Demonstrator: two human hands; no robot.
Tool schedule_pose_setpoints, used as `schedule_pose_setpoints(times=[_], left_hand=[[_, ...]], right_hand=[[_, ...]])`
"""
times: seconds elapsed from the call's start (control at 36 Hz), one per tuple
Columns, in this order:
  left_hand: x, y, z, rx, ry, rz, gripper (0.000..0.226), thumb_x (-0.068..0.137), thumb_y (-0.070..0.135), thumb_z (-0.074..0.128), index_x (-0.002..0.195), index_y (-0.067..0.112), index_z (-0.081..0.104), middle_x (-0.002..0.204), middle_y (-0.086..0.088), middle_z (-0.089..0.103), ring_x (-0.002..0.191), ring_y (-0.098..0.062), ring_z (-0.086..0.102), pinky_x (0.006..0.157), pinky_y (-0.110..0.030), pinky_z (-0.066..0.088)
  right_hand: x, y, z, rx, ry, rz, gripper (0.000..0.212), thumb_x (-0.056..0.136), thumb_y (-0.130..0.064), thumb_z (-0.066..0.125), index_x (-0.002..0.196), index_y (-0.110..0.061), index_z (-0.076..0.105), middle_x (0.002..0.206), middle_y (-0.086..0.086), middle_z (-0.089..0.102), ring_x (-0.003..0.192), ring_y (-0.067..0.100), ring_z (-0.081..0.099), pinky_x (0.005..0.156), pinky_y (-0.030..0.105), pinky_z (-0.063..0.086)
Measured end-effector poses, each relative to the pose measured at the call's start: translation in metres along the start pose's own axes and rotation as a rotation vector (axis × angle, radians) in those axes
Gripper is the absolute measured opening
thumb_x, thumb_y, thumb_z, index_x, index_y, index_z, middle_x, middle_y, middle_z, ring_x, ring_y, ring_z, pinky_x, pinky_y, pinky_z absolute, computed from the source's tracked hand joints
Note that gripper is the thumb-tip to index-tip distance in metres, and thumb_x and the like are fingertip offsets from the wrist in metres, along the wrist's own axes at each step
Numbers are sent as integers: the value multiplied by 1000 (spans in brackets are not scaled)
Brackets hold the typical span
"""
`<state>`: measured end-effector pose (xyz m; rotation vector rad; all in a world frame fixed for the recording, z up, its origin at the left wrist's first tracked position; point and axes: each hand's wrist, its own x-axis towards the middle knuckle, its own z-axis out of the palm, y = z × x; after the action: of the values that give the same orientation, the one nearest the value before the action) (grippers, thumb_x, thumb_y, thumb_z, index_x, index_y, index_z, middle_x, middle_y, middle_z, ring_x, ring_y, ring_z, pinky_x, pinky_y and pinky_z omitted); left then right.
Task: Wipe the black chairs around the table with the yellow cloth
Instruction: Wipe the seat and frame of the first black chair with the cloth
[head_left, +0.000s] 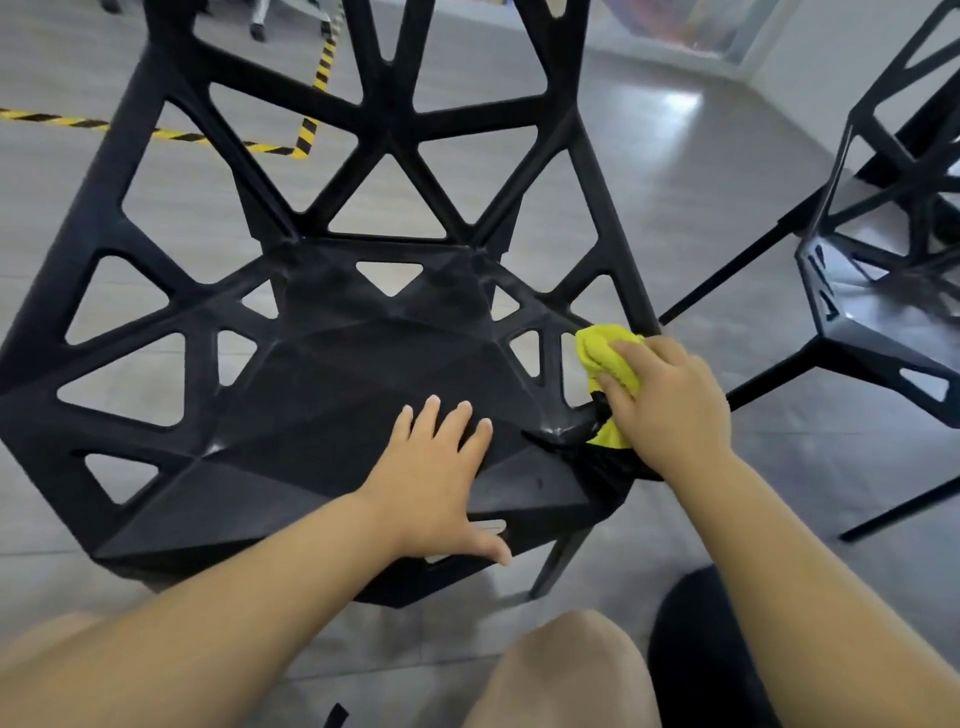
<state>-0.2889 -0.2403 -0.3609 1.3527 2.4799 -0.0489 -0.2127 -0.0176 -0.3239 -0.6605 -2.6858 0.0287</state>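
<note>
Our left grip (434, 462) lay spread flat on the near black chair (363, 374), probably to steady it. Our right grip (670, 400) curled over the bunched yellow cloth (602, 345), pressing it against the seat's right rim so the wiping pressure fell there.

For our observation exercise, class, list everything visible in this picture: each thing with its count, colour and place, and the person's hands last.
near chair: one, black, centre, open lattice back and sides
second chair: one, black, right edge
yellow cloth: one, yellow, bunched at the near chair's front right corner
hazard tape: strips, yellow and black, on the floor, upper left
floor: one, grey, under both chairs
dark round thing: one, black, bottom right, unidentifiable
left hand: one, flat on the near chair's seat
right hand: one, holds the yellow cloth against that chair
</note>
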Motion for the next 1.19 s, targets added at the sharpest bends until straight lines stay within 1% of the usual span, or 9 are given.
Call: schedule_pose_setpoints(times=[0.22, 0.42, 0.5, 0.56, 0.64, 0.75, 0.86, 1.03, 1.19], left_hand=[[6, -10, 0, -39, 16, 28, 121, 61, 89, 45, 151, 21, 2, 158, -3, -4, 144, -31, -9, 117, -47, 0], [22, -30, -11, -63, 92, 16, 119, 61, 87, 47, 151, 19, 10, 159, 0, 3, 145, -27, -1, 117, -42, 4], [33, -39, -17, -66, 182, 19, 116, 57, 89, 44, 147, 16, 29, 156, 4, 20, 144, -21, 14, 116, -36, 14], [42, -43, -20, -47, 270, 21, 120, 50, 97, 29, 136, 16, 47, 147, 4, 39, 138, -20, 32, 110, -34, 28], [53, -49, -18, -61, 408, 38, 121, 47, 101, 8, 101, 12, 69, 112, 1, 66, 101, -24, 61, 83, -39, 50], [51, -55, -10, -26, 504, 64, 91, 63, 88, 33, 90, 11, 73, 97, -1, 69, 78, -26, 64, 64, -36, 52], [29, -70, 3, -83, 503, 48, 72, 78, 74, 40, 105, 15, 72, 110, -1, 68, 89, -25, 65, 75, -35, 51], [-1, -102, 17, -184, 664, -68, 43, 93, 37, 42, 101, 9, 73, 105, -6, 69, 91, -27, 65, 80, -37, 51], [2, -99, 14, -231, 720, -73, 38, 92, 24, 41, 89, 3, 73, 93, -9, 70, 84, -27, 65, 83, -24, 39]], right_hand=[[-48, -35, 18, 61, -60, -91, 37, 64, -24, 82, 99, -19, 71, 104, 11, 65, 64, 37, 58, 52, 39, 52], [-16, -26, 31, 111, 49, -84, 34, 77, -35, 63, 105, -19, 70, 106, 10, 64, 69, 36, 56, 59, 39, 52], [2, -28, 40, 99, 99, -30, 32, 78, -32, 67, 107, -19, 69, 109, 10, 63, 73, 38, 56, 60, 39, 51], [12, -31, 46, 71, 103, -18, 32, 75, -27, 74, 106, -18, 69, 110, 10, 63, 73, 38, 56, 58, 38, 49], [22, -36, 51, 32, 88, 0, 32, 75, -26, 75, 106, -17, 69, 112, 11, 63, 75, 39, 56, 57, 37, 47], [24, -36, 53, 15, 54, 20, 34, 82, -29, 68, 115, -19, 65, 123, 9, 58, 87, 39, 54, 65, 39, 45], [23, -38, 54, 16, 26, 58, 36, 87, -33, 62, 122, -22, 62, 131, 6, 53, 95, 37, 51, 71, 39, 45], [-6, -75, 58, 119, 22, 105, 32, 84, -32, 64, 114, -20, 66, 125, 9, 58, 88, 39, 55, 68, 38, 46], [-41, -103, 59, 217, 82, -291, 34, 84, -38, 55, 110, -18, 66, 111, 7, 63, 69, 29, 53, 55, 37, 47]])
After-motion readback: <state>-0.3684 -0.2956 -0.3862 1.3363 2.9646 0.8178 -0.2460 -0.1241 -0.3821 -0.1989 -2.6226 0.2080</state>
